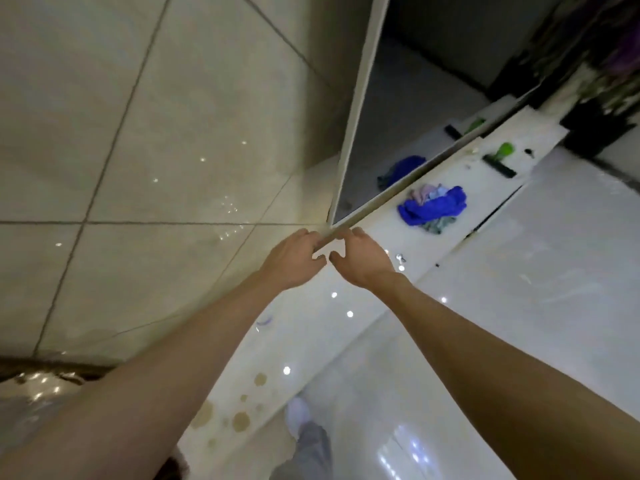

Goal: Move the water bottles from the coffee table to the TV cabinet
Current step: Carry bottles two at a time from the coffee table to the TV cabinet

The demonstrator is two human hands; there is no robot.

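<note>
The left hand and right hand reach side by side to the near corner of a large flat-screen TV with a pale frame. Left fingers curl loosely at the frame's bottom edge, gripping nothing; right fingers are spread, empty, just beside the same corner. The TV stands on a glossy white TV cabinet. Right of the corner, along the TV's base, lies a crumpled blue cloth. No water bottle shows.
</note>
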